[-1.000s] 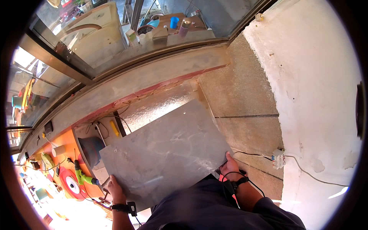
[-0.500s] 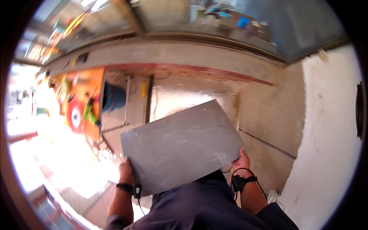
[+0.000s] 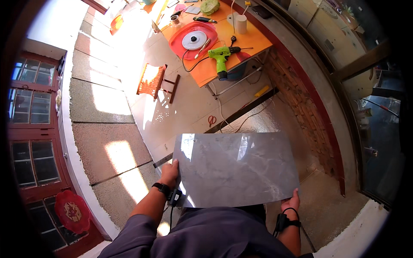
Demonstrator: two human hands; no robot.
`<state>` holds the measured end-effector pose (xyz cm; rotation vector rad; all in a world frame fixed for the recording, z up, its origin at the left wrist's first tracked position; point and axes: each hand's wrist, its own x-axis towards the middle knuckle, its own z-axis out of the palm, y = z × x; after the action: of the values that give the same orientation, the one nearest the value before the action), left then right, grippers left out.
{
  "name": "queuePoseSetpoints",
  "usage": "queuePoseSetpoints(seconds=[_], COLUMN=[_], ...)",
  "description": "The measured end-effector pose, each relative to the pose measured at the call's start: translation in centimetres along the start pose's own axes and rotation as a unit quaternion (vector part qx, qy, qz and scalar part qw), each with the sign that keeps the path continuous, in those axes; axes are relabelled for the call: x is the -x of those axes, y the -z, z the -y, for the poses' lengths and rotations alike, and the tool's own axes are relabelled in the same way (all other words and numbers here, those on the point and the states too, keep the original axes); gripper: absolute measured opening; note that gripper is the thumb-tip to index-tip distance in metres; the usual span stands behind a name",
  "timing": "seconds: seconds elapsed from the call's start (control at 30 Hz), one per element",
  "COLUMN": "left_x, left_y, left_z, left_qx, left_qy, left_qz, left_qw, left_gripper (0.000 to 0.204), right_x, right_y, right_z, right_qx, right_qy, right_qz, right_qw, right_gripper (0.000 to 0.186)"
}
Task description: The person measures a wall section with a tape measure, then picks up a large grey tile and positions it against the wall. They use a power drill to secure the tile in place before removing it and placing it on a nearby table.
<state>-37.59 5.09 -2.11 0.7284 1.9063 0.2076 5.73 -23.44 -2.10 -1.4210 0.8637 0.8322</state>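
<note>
While the left hand (image 3: 169, 173) clasps its left edge with the thumb at the rim, and the right hand (image 3: 291, 201) grips its near right corner, the grey slab (image 3: 236, 170) is held in front of the person's shirt (image 3: 211, 230), glossy face up, with bright reflections near its far edge. Most fingers are hidden by the slab. Black straps (image 3: 162, 188) circle both wrists, just beside the slab. Whether its near edge touches the shirt, I cannot tell.

Beyond the slab's far edge, red scissors (image 3: 211, 120) lie on the floor near some cords. Farther beyond the slab stands an orange table (image 3: 258, 38), bearing a green drill (image 3: 220, 56), a red tray (image 3: 180, 42) with a white disc (image 3: 198, 40) on it, and a white cylinder (image 3: 241, 24). Past the slab's far left corner is an orange stool (image 3: 151, 80). Well left of the slab are a red door (image 3: 32, 132) and a red scalloped dish (image 3: 72, 211); beyond its far right corner runs a brick wall (image 3: 303, 94).
</note>
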Motion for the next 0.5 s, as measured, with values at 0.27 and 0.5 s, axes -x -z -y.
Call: queuePoseSetpoints(seconds=[0.27,0.5], left_x=[-3.2,-1.1], left_y=[14.0,22.9], left_z=[3.5,13.2], left_qx=[0.136,0.265], left_qy=[0.094,0.144], left_qz=[-0.097,-0.234], left_qw=[0.982,0.924], left_gripper=[0.044,0.044], right_x=[1.9,7.0], right_y=[-16.7,-29.4], right_z=[-9.2,-15.3], right_qx=[0.109,0.249], right_qy=[-0.051,-0.104], right_qz=[0.090,0.179], right_qw=[0.989,0.946], right_gripper=[0.037,0.033])
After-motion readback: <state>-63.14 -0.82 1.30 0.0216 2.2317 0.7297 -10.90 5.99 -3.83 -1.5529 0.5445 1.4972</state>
